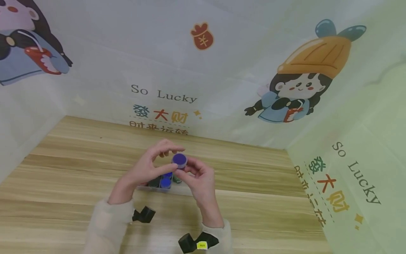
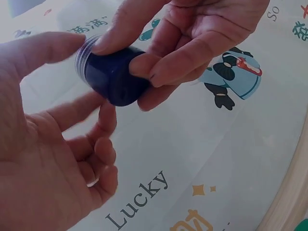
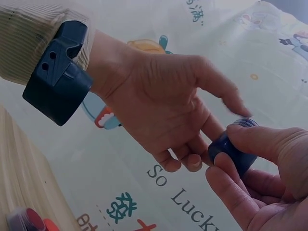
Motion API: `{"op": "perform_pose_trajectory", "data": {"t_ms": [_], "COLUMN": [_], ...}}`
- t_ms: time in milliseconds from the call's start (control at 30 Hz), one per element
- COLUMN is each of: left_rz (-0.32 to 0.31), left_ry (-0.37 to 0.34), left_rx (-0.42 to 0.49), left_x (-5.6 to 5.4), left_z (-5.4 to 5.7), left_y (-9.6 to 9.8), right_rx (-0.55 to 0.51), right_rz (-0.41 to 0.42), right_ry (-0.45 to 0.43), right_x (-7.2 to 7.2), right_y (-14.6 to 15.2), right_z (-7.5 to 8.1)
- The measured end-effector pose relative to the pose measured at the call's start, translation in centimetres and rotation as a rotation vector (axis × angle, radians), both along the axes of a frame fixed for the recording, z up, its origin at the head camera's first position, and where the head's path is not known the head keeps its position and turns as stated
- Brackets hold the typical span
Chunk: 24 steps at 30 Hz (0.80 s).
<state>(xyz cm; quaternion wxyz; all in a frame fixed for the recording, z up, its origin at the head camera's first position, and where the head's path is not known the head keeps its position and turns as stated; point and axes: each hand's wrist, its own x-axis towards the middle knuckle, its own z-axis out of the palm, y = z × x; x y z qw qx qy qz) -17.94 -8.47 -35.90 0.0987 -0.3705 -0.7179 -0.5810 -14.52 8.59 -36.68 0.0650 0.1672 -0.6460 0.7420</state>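
A small blue paint jar (image 1: 179,161) with a clear ridged rim is held up between both hands. Thumb and fingers of my right hand (image 1: 202,180) pinch its body, as seen closely in the left wrist view, where the jar (image 2: 113,74) lies tilted on its side. My left hand (image 1: 150,164) is spread around the rim end, a fingertip at the ridges and its other fingers loosely bent. In the right wrist view, the left hand (image 3: 161,96) reaches toward the jar (image 3: 231,149) from the left. The jar's far side is covered by the fingers.
Beneath the hands, a clear tray (image 1: 153,189) holds small jars, among them a blue jar (image 1: 165,183) and a green jar (image 1: 177,179), partly hidden. It stands on a wood-grain table (image 1: 263,215). A printed white cloth (image 1: 228,84) walls the back and sides.
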Motion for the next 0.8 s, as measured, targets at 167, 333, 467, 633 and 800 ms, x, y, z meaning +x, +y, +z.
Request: {"op": "perform_pose_trajectory", "data": {"t_ms": [167, 333, 467, 633, 800], "left_rz": [0.028, 0.031, 0.008, 0.045, 0.073], "left_ry": [0.004, 0.021, 0.031, 0.052, 0.041], "left_rx": [0.022, -0.019, -0.006, 0.005, 0.029], "left_x": [-0.1, -0.08, -0.15, -0.23, -0.08], "left_z": [0.04, -0.01, -0.13, -0.18, -0.18], "left_y": [0.06, 0.22, 0.15, 0.41, 0.66], "right_rx": [-0.006, -0.013, -0.009, -0.007, -0.002], "right_rz": [-0.001, -0.005, -0.006, -0.009, -0.006], "right_ry": [-0.007, -0.013, -0.009, -0.019, -0.012], "right_x": [-0.02, 0.0, 0.03, 0.02, 0.04], "right_y": [-0.04, -0.13, -0.16, -0.26, -0.39], "right_z": [-0.04, -0.02, 0.0, -0.11, -0.12]}}
